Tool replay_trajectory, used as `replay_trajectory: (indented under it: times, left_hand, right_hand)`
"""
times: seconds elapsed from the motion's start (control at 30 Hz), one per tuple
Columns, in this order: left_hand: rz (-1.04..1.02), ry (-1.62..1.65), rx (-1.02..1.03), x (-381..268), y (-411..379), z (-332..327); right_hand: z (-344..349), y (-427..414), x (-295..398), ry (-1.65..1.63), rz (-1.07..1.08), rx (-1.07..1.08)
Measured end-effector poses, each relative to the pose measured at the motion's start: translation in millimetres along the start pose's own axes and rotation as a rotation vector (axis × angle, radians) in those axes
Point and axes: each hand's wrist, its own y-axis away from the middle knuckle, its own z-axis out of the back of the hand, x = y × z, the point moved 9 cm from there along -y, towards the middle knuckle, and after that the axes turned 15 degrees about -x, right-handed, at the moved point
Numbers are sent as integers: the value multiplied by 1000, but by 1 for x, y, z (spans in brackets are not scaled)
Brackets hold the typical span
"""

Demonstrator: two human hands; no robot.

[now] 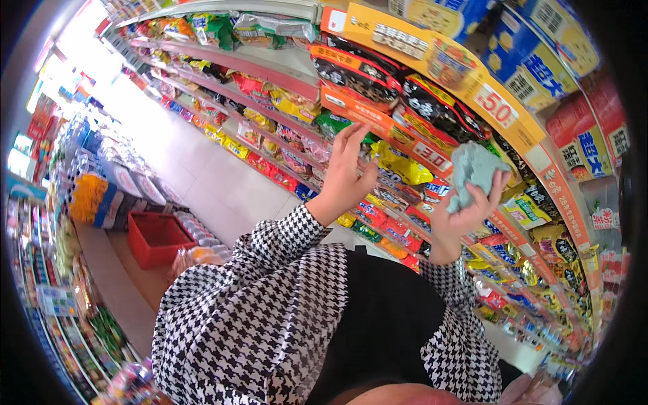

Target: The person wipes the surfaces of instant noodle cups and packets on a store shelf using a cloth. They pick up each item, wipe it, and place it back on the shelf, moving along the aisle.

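Observation:
In my right hand point(468, 207) a crumpled grey-green cloth point(476, 169) is held, bunched between the fingers and palm. To its left, my left hand point(348, 169) is raised with fingers slightly curled and apart, holding nothing. Before both hands runs a shop shelf with an orange price strip point(372, 117). Yellow noodle packets point(402, 163) lie just right of my left hand, and a green packet point(331, 124) lies behind its fingertips. Black and red packets point(354, 76) stand on the shelf above. Whether either hand touches the shelf, I cannot tell.
A yellow shelf banner point(420, 43) curves overhead, with blue boxes point(536, 66) above it. Lower shelves carry many coloured packets point(387, 228). On the left, a red plastic crate point(157, 238) sits beside stacked goods, and a tiled aisle point(217, 192) runs towards a bright opening.

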Motion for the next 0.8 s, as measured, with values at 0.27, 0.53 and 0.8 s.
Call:
replay_trajectory:
  times: [0.27, 0.53, 0.8]
  left_hand:
    - [-357, -268, 0, 5, -85, 76]
    - [-298, -63, -58, 31, -127, 77]
    - [-257, -94, 3, 31, -156, 70]
  right_hand:
    - [-106, 23, 31, 360, 16, 115]
    - [-150, 39, 56, 115, -31, 144]
    - [-139, 47, 64, -69, -27, 176]
